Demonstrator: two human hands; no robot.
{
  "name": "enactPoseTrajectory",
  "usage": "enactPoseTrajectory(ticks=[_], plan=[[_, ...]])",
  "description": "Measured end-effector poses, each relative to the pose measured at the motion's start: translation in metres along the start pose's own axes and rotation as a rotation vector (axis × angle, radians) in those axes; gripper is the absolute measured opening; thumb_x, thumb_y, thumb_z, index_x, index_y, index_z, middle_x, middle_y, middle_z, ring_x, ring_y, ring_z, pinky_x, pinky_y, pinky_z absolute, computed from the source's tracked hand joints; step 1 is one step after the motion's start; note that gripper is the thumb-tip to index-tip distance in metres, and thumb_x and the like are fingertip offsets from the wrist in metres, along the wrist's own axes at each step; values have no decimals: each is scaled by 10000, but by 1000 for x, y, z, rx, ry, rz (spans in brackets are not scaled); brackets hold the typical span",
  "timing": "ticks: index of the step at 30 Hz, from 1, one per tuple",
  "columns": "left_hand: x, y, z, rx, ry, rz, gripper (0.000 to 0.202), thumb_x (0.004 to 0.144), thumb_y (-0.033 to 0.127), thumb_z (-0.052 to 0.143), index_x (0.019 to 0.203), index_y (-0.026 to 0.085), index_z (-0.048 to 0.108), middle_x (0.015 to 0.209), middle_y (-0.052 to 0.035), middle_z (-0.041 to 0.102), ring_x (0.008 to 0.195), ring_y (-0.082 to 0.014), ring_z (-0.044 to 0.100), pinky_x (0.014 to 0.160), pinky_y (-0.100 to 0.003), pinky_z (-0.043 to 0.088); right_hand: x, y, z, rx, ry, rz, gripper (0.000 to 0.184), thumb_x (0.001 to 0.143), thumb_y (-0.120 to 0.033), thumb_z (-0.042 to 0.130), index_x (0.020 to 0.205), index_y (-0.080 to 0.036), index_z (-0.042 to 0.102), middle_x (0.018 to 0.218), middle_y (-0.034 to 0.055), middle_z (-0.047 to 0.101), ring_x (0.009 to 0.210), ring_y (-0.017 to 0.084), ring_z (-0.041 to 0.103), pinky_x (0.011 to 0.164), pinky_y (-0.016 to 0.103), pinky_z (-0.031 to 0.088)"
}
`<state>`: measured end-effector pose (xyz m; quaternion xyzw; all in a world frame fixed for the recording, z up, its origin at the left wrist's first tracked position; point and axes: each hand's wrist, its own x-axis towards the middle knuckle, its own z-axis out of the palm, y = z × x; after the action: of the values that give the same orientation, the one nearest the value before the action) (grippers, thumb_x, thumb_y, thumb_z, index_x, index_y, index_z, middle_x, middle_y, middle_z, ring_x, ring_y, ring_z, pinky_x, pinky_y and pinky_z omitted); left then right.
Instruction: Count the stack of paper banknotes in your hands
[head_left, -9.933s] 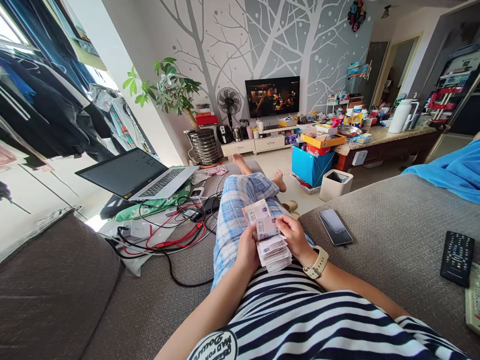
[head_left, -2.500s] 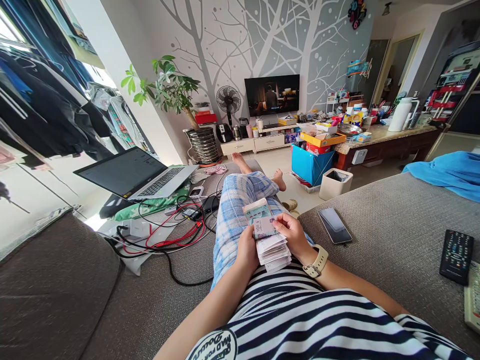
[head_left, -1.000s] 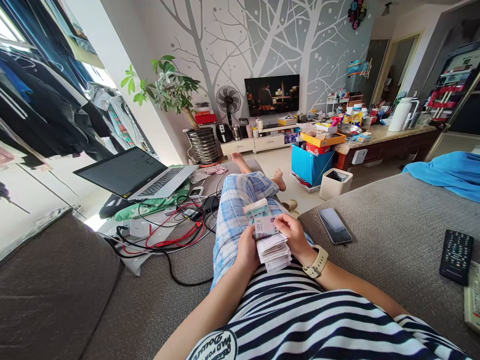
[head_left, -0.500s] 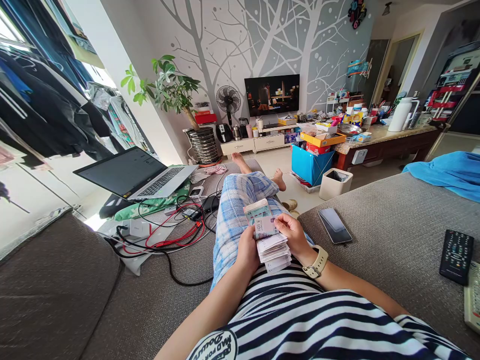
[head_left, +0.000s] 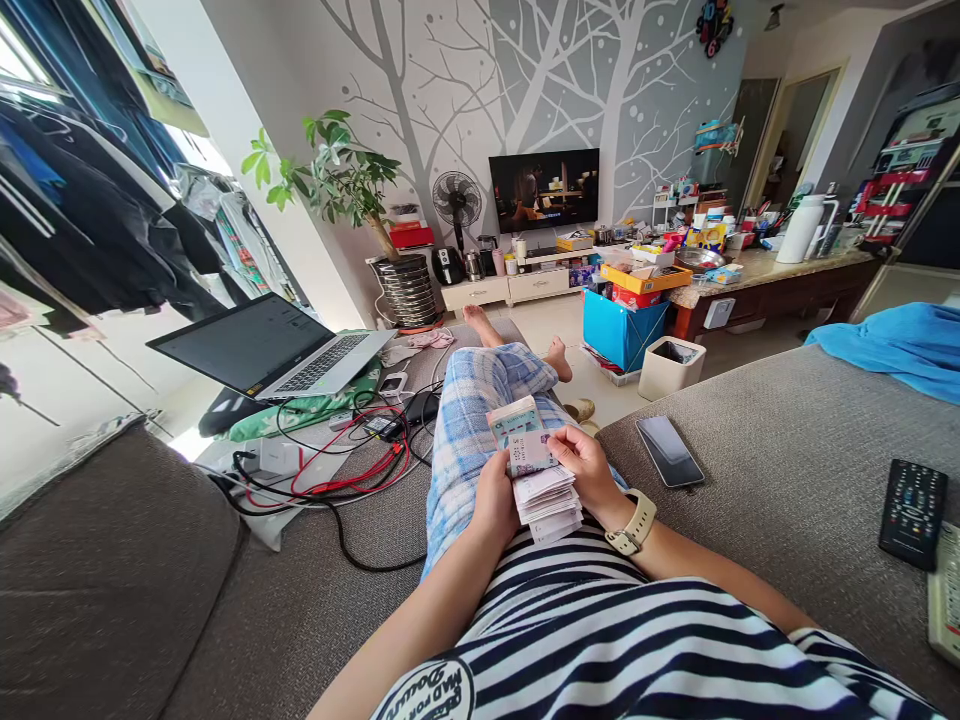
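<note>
I sit on a grey sofa (head_left: pixel 757 450) with my legs stretched out in blue plaid trousers. A thick stack of banknotes (head_left: pixel 546 500) rests above my lap. My left hand (head_left: pixel 495 495) grips the stack from the left side. My right hand (head_left: pixel 589 470), with a pale watch on its wrist, pinches a single purple banknote (head_left: pixel 529 450) folded over the top of the stack. Behind it a greenish note (head_left: pixel 514 420) stands up from the stack.
A dark phone (head_left: pixel 669 452) lies on the sofa just right of my hands. A black remote (head_left: pixel 913 513) sits at far right. An open laptop (head_left: pixel 277 350) and tangled red and black cables (head_left: pixel 345 470) lie to the left. A TV (head_left: pixel 544 190), bin (head_left: pixel 670 368) and cluttered counter stand ahead.
The top note has changed from purple to greenish over the last ten seconds, with notes folded over toward me. Hands and stack stay in the same place. The TV picture changed.
</note>
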<state>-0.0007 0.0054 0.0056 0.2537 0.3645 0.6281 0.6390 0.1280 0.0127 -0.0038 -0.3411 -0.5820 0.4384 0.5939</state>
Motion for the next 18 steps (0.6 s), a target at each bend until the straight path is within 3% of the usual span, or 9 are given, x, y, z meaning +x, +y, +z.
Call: enactPoseTrajectory(ticks=[7,18], plan=[[4,-2,-3,0,-7,-7,189,622,279,693,731,133,644,658,-34,678,655,-200,650,677,-309,519,0,-1,0,15,-6,-1,265,838,-433,583,737,-189,551,645,-23,500,598,135,451,562,256,366],[1,1,1,-7,-29,-14,227,636,301,696,777,129,649,729,-59,710,768,-248,684,720,-335,527,0,-4,0,-9,-2,7,300,833,-477,584,735,-195,549,642,-12,517,600,144,467,559,262,377]])
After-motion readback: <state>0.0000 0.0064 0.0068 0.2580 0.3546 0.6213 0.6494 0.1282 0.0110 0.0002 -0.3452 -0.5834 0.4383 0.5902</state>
